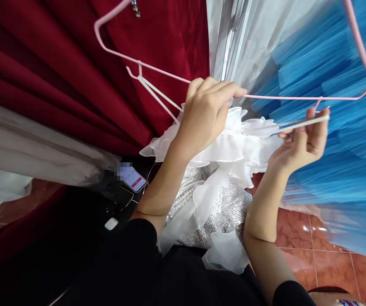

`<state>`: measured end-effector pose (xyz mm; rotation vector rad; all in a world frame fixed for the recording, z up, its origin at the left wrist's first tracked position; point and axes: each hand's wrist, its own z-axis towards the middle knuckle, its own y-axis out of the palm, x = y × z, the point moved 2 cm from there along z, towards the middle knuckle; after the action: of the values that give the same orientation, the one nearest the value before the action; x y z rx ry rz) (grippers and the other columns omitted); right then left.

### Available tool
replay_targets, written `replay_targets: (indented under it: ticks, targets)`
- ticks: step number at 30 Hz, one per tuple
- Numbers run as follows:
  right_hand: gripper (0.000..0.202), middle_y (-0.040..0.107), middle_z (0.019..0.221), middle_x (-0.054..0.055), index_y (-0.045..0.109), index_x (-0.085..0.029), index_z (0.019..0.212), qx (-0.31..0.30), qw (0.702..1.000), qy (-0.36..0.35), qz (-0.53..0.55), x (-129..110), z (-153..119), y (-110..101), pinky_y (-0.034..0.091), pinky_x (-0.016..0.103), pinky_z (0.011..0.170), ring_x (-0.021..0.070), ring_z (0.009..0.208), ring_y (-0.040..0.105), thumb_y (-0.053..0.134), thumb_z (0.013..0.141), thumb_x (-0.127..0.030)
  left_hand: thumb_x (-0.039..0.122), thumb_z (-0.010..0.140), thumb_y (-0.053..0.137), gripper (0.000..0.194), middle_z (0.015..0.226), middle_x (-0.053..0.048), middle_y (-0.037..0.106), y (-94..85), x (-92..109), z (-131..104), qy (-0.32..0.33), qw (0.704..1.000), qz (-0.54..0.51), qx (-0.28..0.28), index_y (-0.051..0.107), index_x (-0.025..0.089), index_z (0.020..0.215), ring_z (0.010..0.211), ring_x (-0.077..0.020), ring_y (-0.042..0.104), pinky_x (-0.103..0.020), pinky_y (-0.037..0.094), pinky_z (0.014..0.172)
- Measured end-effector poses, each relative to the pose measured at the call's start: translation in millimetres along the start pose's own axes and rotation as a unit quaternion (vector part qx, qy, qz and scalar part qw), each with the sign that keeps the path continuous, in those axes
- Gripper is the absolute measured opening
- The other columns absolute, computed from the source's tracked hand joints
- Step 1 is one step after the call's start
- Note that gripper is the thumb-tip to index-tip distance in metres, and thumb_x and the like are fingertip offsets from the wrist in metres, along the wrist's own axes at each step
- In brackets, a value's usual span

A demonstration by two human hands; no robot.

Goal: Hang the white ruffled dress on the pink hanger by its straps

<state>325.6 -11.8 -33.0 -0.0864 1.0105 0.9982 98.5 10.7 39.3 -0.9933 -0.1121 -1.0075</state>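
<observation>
A pink hanger crosses the upper view, with a small hook below its bar at each side. My left hand is closed round the middle of its bar. White straps hang on the hook at the left. On the right, my right hand pinches a white strap close to the other hook. Below the hanger is a white dress with ruffles at the top and a silver sequined body lying toward my lap.
Red curtains hang at the left and blue tulle at the right. A lit phone and a small white case lie on a dark surface at the left. Red floor tiles show at the lower right.
</observation>
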Motion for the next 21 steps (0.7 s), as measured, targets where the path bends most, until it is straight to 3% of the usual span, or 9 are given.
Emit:
replay_targets:
  ticks: [3, 6, 12, 15, 18, 21]
  targets:
    - [0.036, 0.068, 0.118, -0.002, 0.065, -0.026, 0.109, 0.097, 0.991, 0.085, 0.043, 7, 16, -17, 0.048, 0.012, 0.046, 0.0025, 0.066, 0.062, 0.056, 0.076, -0.017, 0.016, 0.097, 0.041, 0.031, 0.109, 0.002, 0.071, 3.4, 0, 0, -0.007, 1.000, -0.026, -0.013, 0.064, 0.032, 0.111, 0.099, -0.0268, 0.058, -0.046, 0.033, 0.101]
    - [0.033, 0.063, 0.126, -0.003, 0.062, -0.027, 0.111, 0.090, 0.983, 0.149, 0.060, 5, 27, -15, 0.049, 0.012, 0.046, 0.0006, 0.062, 0.058, 0.060, 0.078, -0.026, 0.026, 0.101, 0.037, 0.031, 0.112, 0.000, 0.071, 4.2, 1, 0, -0.015, 0.999, -0.042, -0.029, 0.065, 0.031, 0.112, 0.103, -0.0286, 0.058, -0.048, 0.032, 0.103]
    - [0.037, 0.059, 0.135, -0.003, 0.063, -0.037, 0.113, -0.022, 0.989, 0.146, 0.006, 1, 25, 5, 0.053, 0.025, 0.048, 0.0069, 0.063, 0.057, 0.059, 0.077, -0.041, 0.021, 0.099, 0.041, 0.028, 0.109, 0.003, 0.072, -3.4, 11, -2, -0.019, 0.999, -0.039, -0.019, 0.065, 0.032, 0.110, 0.100, -0.0270, 0.059, -0.047, 0.033, 0.104]
    - [0.029, 0.062, 0.129, -0.004, 0.064, -0.033, 0.108, 0.025, 0.983, 0.168, 0.074, 0, 21, 6, 0.048, 0.019, 0.046, 0.0029, 0.059, 0.054, 0.059, 0.079, -0.035, 0.026, 0.100, 0.038, 0.032, 0.111, 0.002, 0.071, -5.4, 11, -3, -0.026, 0.999, -0.024, -0.026, 0.065, 0.036, 0.112, 0.103, -0.0293, 0.058, -0.048, 0.033, 0.103]
    - [0.024, 0.062, 0.121, -0.002, 0.067, -0.026, 0.102, 0.097, 0.966, 0.170, 0.166, 4, 25, -2, 0.040, 0.012, 0.043, 0.0004, 0.061, 0.056, 0.047, 0.088, -0.026, 0.033, 0.099, 0.038, 0.033, 0.114, 0.002, 0.070, -5.4, 7, -3, -0.021, 0.999, -0.027, -0.042, 0.065, 0.040, 0.116, 0.106, -0.0312, 0.058, -0.050, 0.032, 0.103]
    - [0.031, 0.064, 0.115, 0.000, 0.071, -0.026, 0.097, 0.090, 0.965, 0.149, 0.194, 15, 36, -13, 0.040, 0.013, 0.042, 0.0031, 0.064, 0.061, 0.042, 0.089, -0.021, 0.029, 0.096, 0.047, 0.029, 0.114, 0.002, 0.070, -6.7, 7, -3, -0.001, 0.999, -0.022, -0.041, 0.065, 0.038, 0.117, 0.104, -0.0300, 0.059, -0.049, 0.035, 0.100]
